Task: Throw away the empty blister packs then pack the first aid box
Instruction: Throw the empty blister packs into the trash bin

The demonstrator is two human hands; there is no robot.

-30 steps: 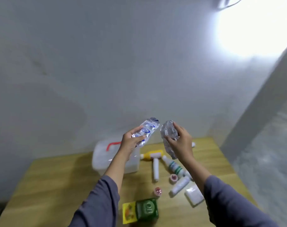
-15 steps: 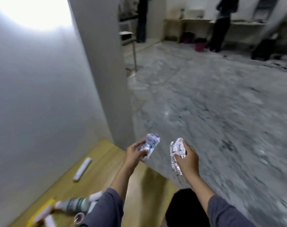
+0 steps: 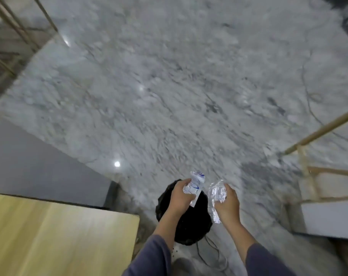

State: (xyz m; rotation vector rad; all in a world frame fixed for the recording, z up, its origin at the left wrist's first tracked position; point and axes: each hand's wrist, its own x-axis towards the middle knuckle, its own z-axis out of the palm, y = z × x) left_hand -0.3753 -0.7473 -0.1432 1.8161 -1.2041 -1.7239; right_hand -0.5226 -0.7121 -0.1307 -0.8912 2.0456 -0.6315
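From the head camera, both arms in grey-blue sleeves reach forward and down over a black bin [image 3: 189, 224] that stands on the mottled grey floor [image 3: 169, 96]. The left hand [image 3: 180, 196] is closed around a crumpled blister pack with blue print [image 3: 195, 183]; its top sticks up past the fingers and a flat lower edge hangs below the palm, right above the dark mouth of the bin. The right hand [image 3: 227, 202] is closed around a silver foil pack [image 3: 216, 198], which runs from above the thumb down past the heel of the hand; it hangs over the bin's right rim, partly above the floor beside it. The two packs are near each other but apart, and neither touches the bin.

The bin is lined with a black bag, and what lies inside is too dark to tell. A thin cable [image 3: 209, 253] lies looped on the floor just beside its near side. The corner of the wooden desk [image 3: 59, 236] fills the lower left, just left of the bin, with a grey wall [image 3: 40, 172] behind it. At the right edge stands a tan metal frame [image 3: 308, 166] with a pale panel under it. The floor is blurred by motion.
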